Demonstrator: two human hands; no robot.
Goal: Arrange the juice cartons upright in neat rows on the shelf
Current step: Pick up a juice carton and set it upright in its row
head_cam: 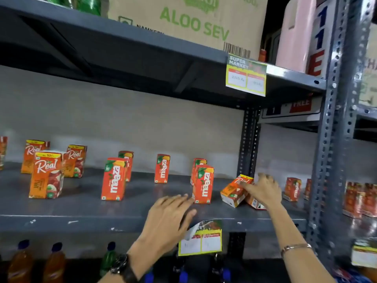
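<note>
The right hand (263, 190) is pinching a tipped Real carton (234, 190) with its fingers, on the shelf (81, 207). The left hand (169, 219) is hovering, fingers spread (touching nothing), just beside an upright Maaza carton (203, 184).

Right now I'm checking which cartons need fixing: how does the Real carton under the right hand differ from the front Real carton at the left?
The Real carton under the right hand is tilted; the front left Real carton stands upright, untouched. Both are orange.

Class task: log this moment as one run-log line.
right hand: on tipped Real carton | left hand: open, at shelf edge | Maaza cartons: upright
</note>
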